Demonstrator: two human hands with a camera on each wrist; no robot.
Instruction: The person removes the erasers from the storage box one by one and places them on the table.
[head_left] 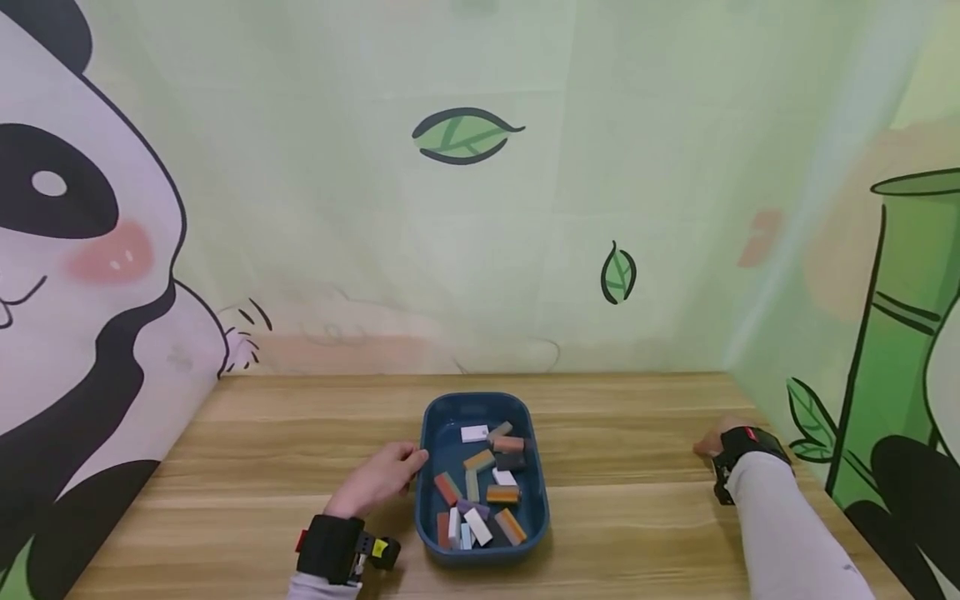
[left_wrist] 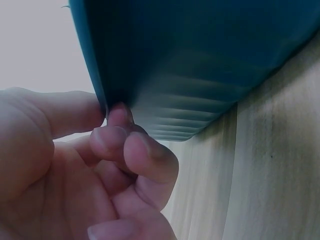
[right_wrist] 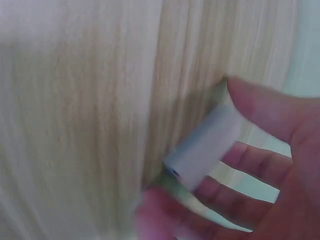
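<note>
In the head view, a dark blue oblong bin [head_left: 534,533] stands on the wooden table, with several small oblong blocks lying in it. My left hand [head_left: 380,477] pinches its left rim, thumb on top and fingertips [left_wrist: 150,150] curled under the lip in the left wrist view. Far to the right, my right hand [head_left: 716,437] is low over the table's right side. The right wrist view shows a small pale grey block [right_wrist: 205,147], with greenish parts at its ends, between thumb and fingers of that hand; the head view hides this block.
The wooden table [head_left: 615,500] meets a printed cloth backdrop [head_left: 337,208] at its far edge. At the right edge, close to my right hand, the cloth continues with bamboo and leaves [head_left: 810,421]. White, orange, brown and dark blocks [head_left: 503,494] lie jumbled in the bin.
</note>
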